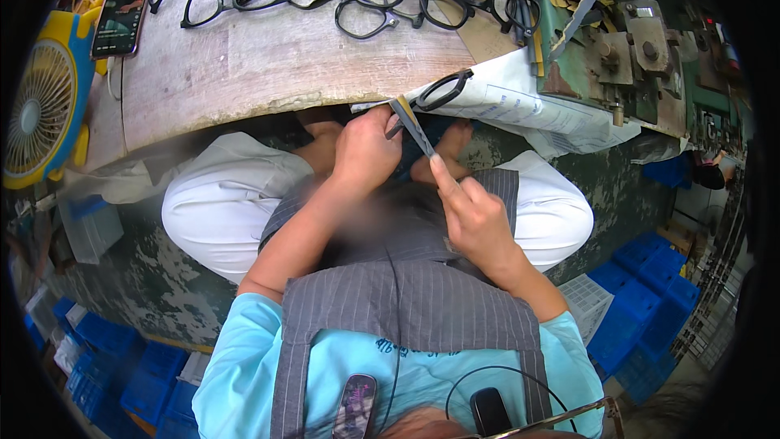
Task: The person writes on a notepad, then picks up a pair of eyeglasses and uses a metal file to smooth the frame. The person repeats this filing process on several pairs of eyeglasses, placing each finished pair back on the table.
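Observation:
At the table's front edge, my left hand [366, 150] is closed around part of a black eyeglass frame [466, 78]. One rim of that frame sticks out to the right, over white paper. My right hand [478, 211] grips the lower end of a flat grey sanding stick [416, 128], with a finger stretched along it. The stick slants up and left, crossing the frame close to my left fingers. Whether stick and frame touch I cannot tell. Several more black eyeglass frames [366, 32] lie in a loose pile across the back of the table.
A phone [124, 8] leans at the back left of the wooden table [227, 73], beside a yellow and blue fan [32, 106]. Green metal machinery [642, 49] stands at the right, next to white printed sheeting [520, 106]. Blue crates [642, 301] sit on the floor on both sides.

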The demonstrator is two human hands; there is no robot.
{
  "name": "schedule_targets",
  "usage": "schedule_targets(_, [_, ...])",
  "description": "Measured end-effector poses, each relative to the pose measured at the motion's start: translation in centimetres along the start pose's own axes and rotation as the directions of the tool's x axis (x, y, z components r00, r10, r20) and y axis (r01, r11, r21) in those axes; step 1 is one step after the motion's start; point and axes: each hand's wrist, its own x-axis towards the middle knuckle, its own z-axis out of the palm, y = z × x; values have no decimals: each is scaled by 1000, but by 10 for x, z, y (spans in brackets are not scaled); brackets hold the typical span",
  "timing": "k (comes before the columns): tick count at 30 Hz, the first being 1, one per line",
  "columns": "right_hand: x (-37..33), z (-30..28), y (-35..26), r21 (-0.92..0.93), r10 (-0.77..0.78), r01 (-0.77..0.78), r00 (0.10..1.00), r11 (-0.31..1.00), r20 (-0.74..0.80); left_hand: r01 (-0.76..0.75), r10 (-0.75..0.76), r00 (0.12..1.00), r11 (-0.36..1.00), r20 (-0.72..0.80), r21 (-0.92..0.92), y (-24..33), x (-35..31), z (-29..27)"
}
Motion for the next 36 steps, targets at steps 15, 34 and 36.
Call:
schedule_targets(15, [-11, -4, 3, -65, 13, -9, 998, 998, 60, 32, -28, 998, 996, 48, -78, -4, -1, 0])
schedule_targets(34, [5, 3, 6, -21, 28, -26, 998, 999, 57, -1, 3, 999, 998, 36, -59, -4, 0, -2])
schedule_targets(36, [12, 6, 9, -35, 12, -10, 999, 999, 52, 4, -3, 1000, 999, 24, -36, -2, 1, -2])
